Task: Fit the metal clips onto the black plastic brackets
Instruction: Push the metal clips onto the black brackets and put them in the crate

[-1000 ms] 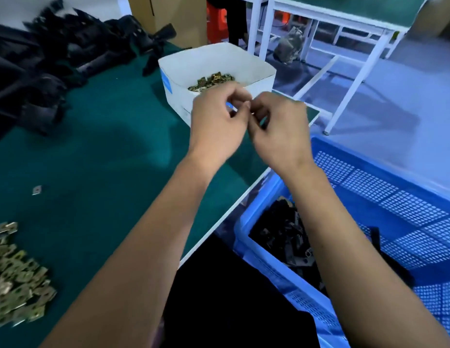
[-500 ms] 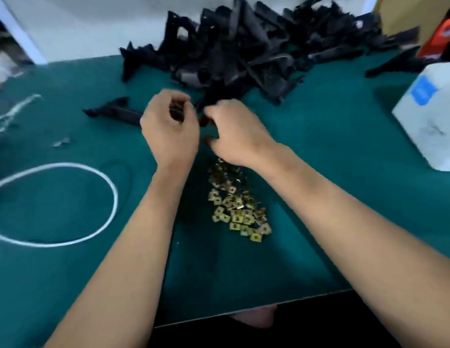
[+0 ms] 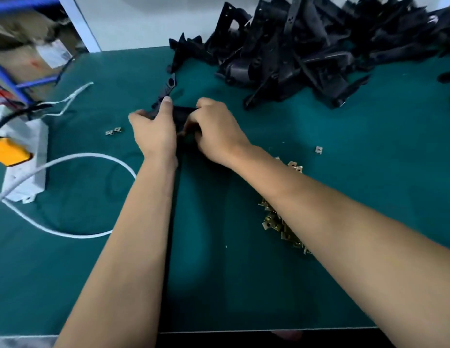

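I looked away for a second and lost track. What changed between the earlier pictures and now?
The person turned from the white box of clips to the table. Both hands moved there; the left hand and right hand now grip a black bracket on the table, not visibly held a second ago. The bracket pile and loose metal clips lie as before.

— Where are the hands?
— Both bare forearms reach forward, coming closer until the hands nearly meet in the middle.
— And the left hand (image 3: 153, 131)?
— Back of it up, fingers curled, thumb stretched forward and pressing down.
— The right hand (image 3: 216, 129)?
— Just beside it, knuckles up, fingers bent under and gripping; what the fingertips do is hidden from here.
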Available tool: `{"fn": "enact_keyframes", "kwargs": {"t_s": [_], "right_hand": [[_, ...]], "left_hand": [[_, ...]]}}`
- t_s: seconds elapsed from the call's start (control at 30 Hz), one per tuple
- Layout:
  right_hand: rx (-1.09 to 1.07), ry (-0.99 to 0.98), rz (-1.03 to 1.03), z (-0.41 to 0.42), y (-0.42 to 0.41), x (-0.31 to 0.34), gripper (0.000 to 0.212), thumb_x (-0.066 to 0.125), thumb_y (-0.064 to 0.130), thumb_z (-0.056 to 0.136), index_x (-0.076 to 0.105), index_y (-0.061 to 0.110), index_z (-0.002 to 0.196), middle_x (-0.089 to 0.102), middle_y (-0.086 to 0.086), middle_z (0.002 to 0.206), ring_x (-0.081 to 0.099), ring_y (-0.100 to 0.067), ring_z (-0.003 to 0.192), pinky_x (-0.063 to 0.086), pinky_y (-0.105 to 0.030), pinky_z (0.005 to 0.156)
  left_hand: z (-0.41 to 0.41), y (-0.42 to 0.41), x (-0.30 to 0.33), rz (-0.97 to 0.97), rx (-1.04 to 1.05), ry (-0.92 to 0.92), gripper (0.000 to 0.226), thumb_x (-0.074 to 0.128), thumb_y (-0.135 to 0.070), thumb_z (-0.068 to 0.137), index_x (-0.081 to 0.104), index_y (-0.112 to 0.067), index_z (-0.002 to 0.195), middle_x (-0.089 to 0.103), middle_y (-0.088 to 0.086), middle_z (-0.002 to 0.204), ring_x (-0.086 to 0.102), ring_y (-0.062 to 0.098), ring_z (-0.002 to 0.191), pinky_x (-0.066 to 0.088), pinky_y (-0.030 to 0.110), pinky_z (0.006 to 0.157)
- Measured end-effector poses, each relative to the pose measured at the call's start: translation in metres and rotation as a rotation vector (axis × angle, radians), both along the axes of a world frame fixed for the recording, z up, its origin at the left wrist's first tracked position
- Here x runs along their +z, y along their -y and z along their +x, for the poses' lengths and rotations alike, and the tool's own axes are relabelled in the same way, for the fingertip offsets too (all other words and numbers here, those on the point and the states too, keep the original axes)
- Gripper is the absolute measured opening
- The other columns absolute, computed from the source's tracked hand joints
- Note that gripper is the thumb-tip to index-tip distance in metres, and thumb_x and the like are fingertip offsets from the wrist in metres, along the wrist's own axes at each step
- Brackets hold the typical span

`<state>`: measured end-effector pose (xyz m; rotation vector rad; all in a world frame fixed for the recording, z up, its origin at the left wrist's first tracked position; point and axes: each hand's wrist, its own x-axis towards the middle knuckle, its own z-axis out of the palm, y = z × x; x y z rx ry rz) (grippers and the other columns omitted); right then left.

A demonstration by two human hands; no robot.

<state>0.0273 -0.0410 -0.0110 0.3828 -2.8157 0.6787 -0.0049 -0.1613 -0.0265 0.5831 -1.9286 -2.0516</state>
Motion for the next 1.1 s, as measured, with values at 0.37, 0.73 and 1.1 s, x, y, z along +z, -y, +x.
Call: {"fn": "enact_keyframes", "kwargs": {"t_s": [0.37, 0.73, 1.1], "right_hand": [[-0.088, 0.039, -0.010, 0.059, -0.134, 0.034, 0.005, 0.075, 0.025, 0.090, 0.078, 0.022, 0.087, 0.073, 0.009, 0.085, 0.070, -0.012, 0.084, 0.054, -0.028, 0.082], [-0.310, 0.225, -0.025, 0.084, -0.199, 0.003, 0.015, 0.081, 0.030, 0.089, 0.072, 0.019, 0.086, 0.069, 0.006, 0.080, 0.065, -0.014, 0.077, 0.051, -0.030, 0.073], [-0.358, -0.071, -0.317, 0.076, -0.191, -0.020, 0.006, 0.069, 0.016, 0.095, 0.075, 0.015, 0.093, 0.068, 0.010, 0.082, 0.062, -0.005, 0.073, 0.055, -0.031, 0.078]], "left_hand": [[0.015, -0.020, 0.007, 0.632, -0.495, -0.041, 0.032, 0.033, -0.005, 0.104, 0.059, -0.007, 0.122, 0.075, 0.018, 0.094, 0.076, 0.032, 0.087, 0.062, 0.041, 0.080], [0.046, -0.061, 0.004, 0.851, -0.901, 0.128, 0.032, 0.028, 0.001, 0.106, 0.049, -0.007, 0.129, 0.059, 0.037, 0.134, 0.067, 0.046, 0.116, 0.064, 0.037, 0.077], [0.031, -0.048, -0.001, 0.541, -0.604, -0.135, 0.027, 0.043, 0.001, 0.105, 0.058, -0.013, 0.122, 0.065, 0.021, 0.118, 0.068, 0.025, 0.081, 0.058, 0.030, 0.075]]}}
